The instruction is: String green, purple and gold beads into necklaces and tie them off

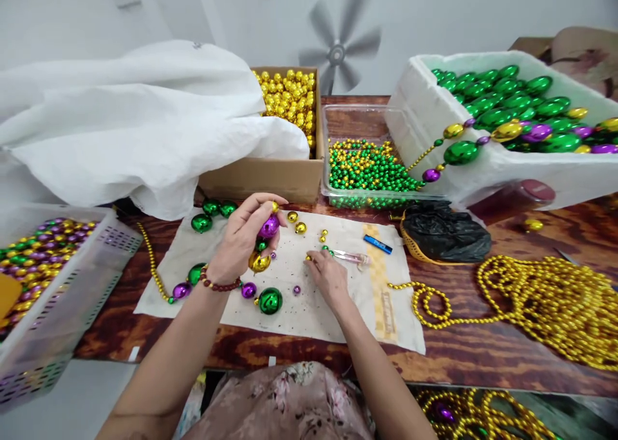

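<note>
My left hand [248,237], with a beaded bracelet at the wrist, is closed round a purple bead [269,226]; a small gold bead sticks out above it, and a green and a large gold bead [259,262] hang below. Over the white cloth [284,318], my right hand [329,276] pinches a small gold bead [309,258] at its fingertips. Just beyond that hand lie metal tweezers [345,256] and small gold and green beads. A large green bead [270,300] and a purple bead [248,290] rest near my left wrist.
Behind the cloth stand a cardboard box [270,177] of gold beads, a clear tray [371,195] of small beads and a foam box [410,118] of green beads. Gold bead strands [570,305] lie right. A perforated basket [103,260] stands left. A blue object [378,244] lies on the cloth.
</note>
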### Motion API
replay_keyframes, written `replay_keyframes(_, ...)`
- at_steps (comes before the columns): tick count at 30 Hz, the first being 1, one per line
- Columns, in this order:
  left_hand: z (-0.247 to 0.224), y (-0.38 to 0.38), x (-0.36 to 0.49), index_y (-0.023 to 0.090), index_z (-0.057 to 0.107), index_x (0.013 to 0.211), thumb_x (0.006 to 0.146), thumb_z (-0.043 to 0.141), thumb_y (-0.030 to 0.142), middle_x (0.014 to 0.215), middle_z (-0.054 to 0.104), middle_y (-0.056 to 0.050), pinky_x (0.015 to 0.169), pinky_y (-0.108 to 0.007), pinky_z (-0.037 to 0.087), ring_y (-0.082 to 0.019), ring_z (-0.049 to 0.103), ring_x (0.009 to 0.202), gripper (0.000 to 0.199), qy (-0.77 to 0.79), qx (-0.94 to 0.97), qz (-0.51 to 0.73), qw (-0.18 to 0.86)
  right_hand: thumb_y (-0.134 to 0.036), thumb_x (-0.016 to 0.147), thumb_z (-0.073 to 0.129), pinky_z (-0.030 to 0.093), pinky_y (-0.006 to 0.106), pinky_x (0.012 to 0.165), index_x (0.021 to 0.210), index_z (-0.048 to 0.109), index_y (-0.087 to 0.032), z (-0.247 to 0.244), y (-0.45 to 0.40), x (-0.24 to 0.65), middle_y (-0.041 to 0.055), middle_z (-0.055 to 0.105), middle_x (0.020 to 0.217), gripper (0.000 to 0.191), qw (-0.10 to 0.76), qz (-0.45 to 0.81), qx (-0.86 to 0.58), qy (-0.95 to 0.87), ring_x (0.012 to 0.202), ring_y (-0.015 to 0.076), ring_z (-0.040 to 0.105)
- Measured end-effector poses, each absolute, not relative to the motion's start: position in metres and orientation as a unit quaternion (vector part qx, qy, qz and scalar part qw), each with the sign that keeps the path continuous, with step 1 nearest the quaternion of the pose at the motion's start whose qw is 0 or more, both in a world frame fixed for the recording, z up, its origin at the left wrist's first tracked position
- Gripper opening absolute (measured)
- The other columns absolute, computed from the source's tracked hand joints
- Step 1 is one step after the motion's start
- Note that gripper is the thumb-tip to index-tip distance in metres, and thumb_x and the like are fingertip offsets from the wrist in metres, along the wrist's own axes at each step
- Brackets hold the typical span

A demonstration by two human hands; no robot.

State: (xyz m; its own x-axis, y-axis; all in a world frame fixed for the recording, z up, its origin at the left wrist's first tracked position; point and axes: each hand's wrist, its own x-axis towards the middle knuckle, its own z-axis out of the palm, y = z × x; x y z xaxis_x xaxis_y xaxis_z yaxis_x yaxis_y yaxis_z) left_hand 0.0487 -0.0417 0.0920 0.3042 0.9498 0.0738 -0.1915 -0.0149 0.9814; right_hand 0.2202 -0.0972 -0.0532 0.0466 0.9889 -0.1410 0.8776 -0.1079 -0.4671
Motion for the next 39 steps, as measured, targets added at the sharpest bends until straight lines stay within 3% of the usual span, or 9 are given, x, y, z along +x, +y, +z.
replay_keyframes(4, 0.086, -0.048, 0.050, 0.019, 0.064, 0.106, 0.090, 0.062, 0.039, 0.083, 0.067, -0.002, 0.030, -0.014, 0.034, -0.006, 0.052, 0.044, 0.026, 0.370, 0.527, 0.443, 0.624, -0.037, 0.101, 0.047, 0.042, 0.028, 0.068, 0.119, 0.065, -0.031, -0.045, -0.066, 0.215, 0.0065, 0.065, 0.112, 0.027, 0.067, 0.183, -0.724, -0.661, 0.090, 0.0223, 0.068)
replay_keyframes(14, 0.096, -0.057, 0.034, 0.020, 0.062, 0.112, 0.092, 0.059, 0.039, 0.086, 0.067, -0.003, 0.029, -0.013, 0.032, -0.006, 0.051, 0.044, 0.027, 0.369, 0.511, 0.429, 0.647, -0.030, 0.096, 0.053, 0.047, 0.036, 0.084, 0.120, 0.066, -0.024, -0.041, -0.039, 0.229, 0.0103, 0.069, 0.116, 0.028, 0.096, 0.203, -0.738, -0.636, 0.102, 0.0270, 0.067)
replay_keyframes(17, 0.081, -0.051, 0.042, 0.018, 0.063, 0.109, 0.090, 0.061, 0.042, 0.085, 0.065, -0.003, 0.030, -0.012, 0.033, -0.005, 0.052, 0.046, 0.030, 0.394, 0.520, 0.403, 0.641, -0.035, 0.098, 0.048, 0.049, 0.031, 0.079, 0.123, 0.065, -0.025, -0.022, -0.045, 0.235, 0.0076, 0.070, 0.115, 0.032, 0.213, 0.243, -0.714, -0.621, 0.096, 0.0223, 0.067)
replay_keyframes(20, 0.066, -0.051, 0.057, 0.016, 0.063, 0.102, 0.089, 0.061, 0.045, 0.084, 0.064, -0.002, 0.032, -0.012, 0.035, -0.004, 0.052, 0.046, 0.032, 0.405, 0.548, 0.341, 0.647, -0.047, 0.094, 0.050, 0.048, 0.026, 0.058, 0.105, 0.073, -0.021, 0.006, -0.054, 0.244, 0.0045, 0.071, 0.093, 0.036, 0.456, 0.392, -0.564, -0.566, 0.064, 0.0145, 0.062)
replay_keyframes(22, 0.060, -0.054, 0.068, 0.015, 0.062, 0.095, 0.087, 0.062, 0.048, 0.081, 0.063, -0.001, 0.032, -0.012, 0.035, -0.005, 0.053, 0.046, 0.034, 0.400, 0.565, 0.299, 0.656, -0.048, 0.086, 0.061, 0.042, 0.023, 0.048, 0.095, 0.075, -0.020, 0.022, -0.061, 0.247, 0.0022, 0.067, 0.082, 0.032, 0.533, 0.476, -0.464, -0.523, 0.051, 0.0101, 0.054)
replay_keyframes(25, 0.055, -0.057, 0.080, 0.015, 0.061, 0.093, 0.085, 0.063, 0.051, 0.079, 0.061, 0.000, 0.031, -0.012, 0.034, -0.005, 0.053, 0.045, 0.038, 0.376, 0.553, 0.272, 0.692, -0.040, 0.077, 0.073, 0.034, 0.020, 0.041, 0.084, 0.074, -0.018, 0.030, -0.070, 0.250, -0.0010, 0.062, 0.067, 0.022, 0.558, 0.547, -0.416, -0.465, 0.045, 0.0078, 0.048)
replay_keyframes(31, 0.043, -0.055, 0.090, 0.015, 0.059, 0.090, 0.085, 0.063, 0.052, 0.080, 0.061, 0.000, 0.031, -0.013, 0.034, -0.005, 0.053, 0.044, 0.038, 0.343, 0.528, 0.246, 0.737, -0.037, 0.075, 0.076, 0.029, 0.018, 0.040, 0.089, 0.071, -0.018, 0.012, -0.083, 0.253, -0.0027, 0.061, 0.057, 0.024, 0.579, 0.575, -0.416, -0.402, 0.047, 0.0095, 0.053)
replay_keyframes(35, 0.038, -0.052, 0.098, 0.014, 0.060, 0.092, 0.085, 0.063, 0.054, 0.081, 0.063, -0.002, 0.030, -0.014, 0.033, -0.005, 0.054, 0.044, 0.041, 0.330, 0.534, 0.219, 0.747, -0.038, 0.075, 0.076, 0.037, 0.019, 0.044, 0.077, 0.065, -0.018, 0.008, -0.087, 0.253, -0.0047, 0.057, 0.054, 0.023, 0.606, 0.541, -0.433, -0.390, 0.045, 0.0086, 0.052)
replay_keyframes(39, 0.031, -0.049, 0.105, 0.015, 0.062, 0.098, 0.085, 0.064, 0.051, 0.078, 0.064, -0.001, 0.030, -0.013, 0.028, -0.004, 0.049, 0.041, 0.038, 0.321, 0.539, 0.190, 0.755, -0.043, 0.079, 0.071, 0.027, 0.016, 0.036, 0.078, 0.058, -0.019, 0.013, -0.078, 0.281, -0.0055, 0.060, 0.057, 0.028, 0.705, 0.442, -0.470, -0.294, 0.036, 0.0047, 0.043)
